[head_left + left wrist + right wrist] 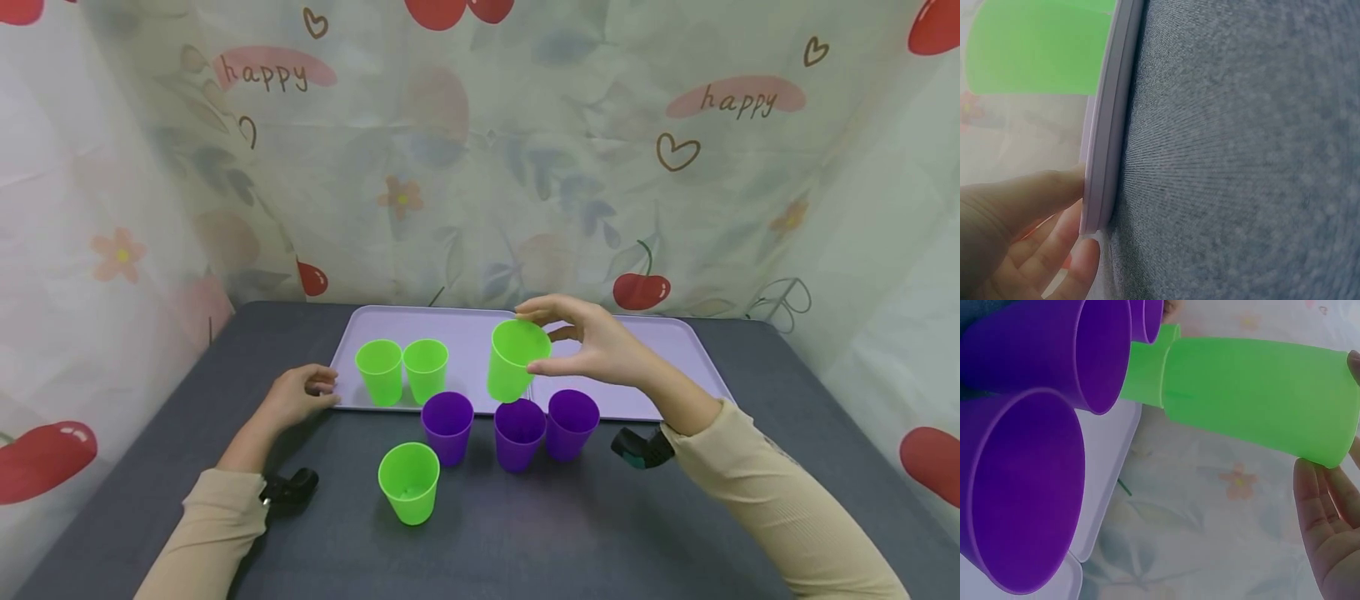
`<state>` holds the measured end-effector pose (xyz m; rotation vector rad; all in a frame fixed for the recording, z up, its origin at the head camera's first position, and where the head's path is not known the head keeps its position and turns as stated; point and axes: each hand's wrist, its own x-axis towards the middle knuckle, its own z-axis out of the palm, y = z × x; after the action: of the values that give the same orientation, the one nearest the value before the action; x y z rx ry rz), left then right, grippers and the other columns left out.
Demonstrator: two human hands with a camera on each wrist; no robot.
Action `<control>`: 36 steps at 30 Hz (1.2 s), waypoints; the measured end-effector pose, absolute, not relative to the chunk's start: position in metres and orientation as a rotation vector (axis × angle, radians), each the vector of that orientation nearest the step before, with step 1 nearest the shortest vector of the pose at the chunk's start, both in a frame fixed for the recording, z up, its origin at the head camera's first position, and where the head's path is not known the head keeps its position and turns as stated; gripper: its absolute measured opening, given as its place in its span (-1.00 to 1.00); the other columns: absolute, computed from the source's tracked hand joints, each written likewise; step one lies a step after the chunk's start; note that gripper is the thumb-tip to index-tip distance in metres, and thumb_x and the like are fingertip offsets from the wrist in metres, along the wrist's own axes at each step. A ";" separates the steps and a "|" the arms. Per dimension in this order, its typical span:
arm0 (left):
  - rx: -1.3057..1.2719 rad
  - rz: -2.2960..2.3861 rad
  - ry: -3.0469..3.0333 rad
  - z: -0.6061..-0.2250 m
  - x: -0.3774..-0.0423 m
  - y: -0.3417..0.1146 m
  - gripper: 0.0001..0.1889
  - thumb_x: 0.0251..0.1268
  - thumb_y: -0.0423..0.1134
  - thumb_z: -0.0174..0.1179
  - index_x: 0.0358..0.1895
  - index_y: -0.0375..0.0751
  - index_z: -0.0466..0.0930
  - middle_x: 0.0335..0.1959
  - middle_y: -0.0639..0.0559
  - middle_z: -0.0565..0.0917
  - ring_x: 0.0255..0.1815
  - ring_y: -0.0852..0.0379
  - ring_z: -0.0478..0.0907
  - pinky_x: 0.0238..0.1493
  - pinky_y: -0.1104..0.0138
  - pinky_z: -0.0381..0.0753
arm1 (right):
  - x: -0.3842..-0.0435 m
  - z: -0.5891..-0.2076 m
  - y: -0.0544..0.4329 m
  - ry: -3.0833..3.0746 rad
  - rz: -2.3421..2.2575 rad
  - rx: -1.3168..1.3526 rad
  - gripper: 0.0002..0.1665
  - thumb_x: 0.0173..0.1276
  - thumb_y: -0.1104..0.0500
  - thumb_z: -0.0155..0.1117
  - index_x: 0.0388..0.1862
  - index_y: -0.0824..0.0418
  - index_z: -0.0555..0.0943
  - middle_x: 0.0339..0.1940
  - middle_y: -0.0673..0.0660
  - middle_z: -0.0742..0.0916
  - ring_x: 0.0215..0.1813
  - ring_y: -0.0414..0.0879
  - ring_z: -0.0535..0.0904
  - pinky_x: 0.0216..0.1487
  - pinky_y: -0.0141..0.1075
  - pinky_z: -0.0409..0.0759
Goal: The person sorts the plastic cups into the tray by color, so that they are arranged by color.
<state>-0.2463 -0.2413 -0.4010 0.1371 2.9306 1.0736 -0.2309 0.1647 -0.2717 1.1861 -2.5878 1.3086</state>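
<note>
My right hand (596, 340) holds a green cup (510, 371) near its rim, thumb on the near side and fingers on the far side. The cup hangs roughly upright above the tray, behind the purple cups. In the right wrist view, fingertips (1310, 472) press the green cup (1254, 394). My left hand (292, 396) grips the front left corner of the left lilac tray (468, 321); in the left wrist view the thumb (1054, 190) lies against the tray rim (1100, 181). Two green cups (379, 375) (426, 372) stand side by side on that tray.
Three purple cups (447, 429) (519, 437) (572, 427) stand in front of the trays. Another green cup (409, 485) stands nearer on the dark table (562, 533). A second lilac tray (660, 337) adjoins on the right. Behind hangs a patterned curtain (487, 208).
</note>
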 end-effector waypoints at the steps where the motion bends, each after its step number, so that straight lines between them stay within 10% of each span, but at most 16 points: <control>1: 0.133 1.073 2.928 -0.401 -0.246 -0.241 -0.57 0.13 -0.32 0.26 0.05 -0.47 0.48 -0.02 -0.37 0.61 0.00 -0.21 0.58 -0.01 0.03 0.52 | -0.232 -0.272 0.164 -2.594 1.306 1.184 -0.28 0.00 0.21 0.49 0.19 0.14 0.46 0.14 0.11 0.62 0.14 -0.08 0.54 0.08 -0.27 0.56; 36: 0.103 1.066 2.913 -0.403 -0.247 -0.241 -0.56 0.14 -0.31 0.26 0.07 -0.45 0.47 -0.01 -0.36 0.60 0.00 -0.19 0.57 -0.02 0.05 0.53 | -0.278 -0.290 0.146 -2.710 1.308 1.288 -0.28 0.06 0.21 0.44 0.23 0.15 0.42 0.22 0.21 0.57 0.20 0.04 0.52 0.11 -0.09 0.55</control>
<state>-0.2475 -0.2412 -0.4028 0.1034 2.9127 1.0663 -0.2777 0.1459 -0.2898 1.2879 -2.7103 1.3081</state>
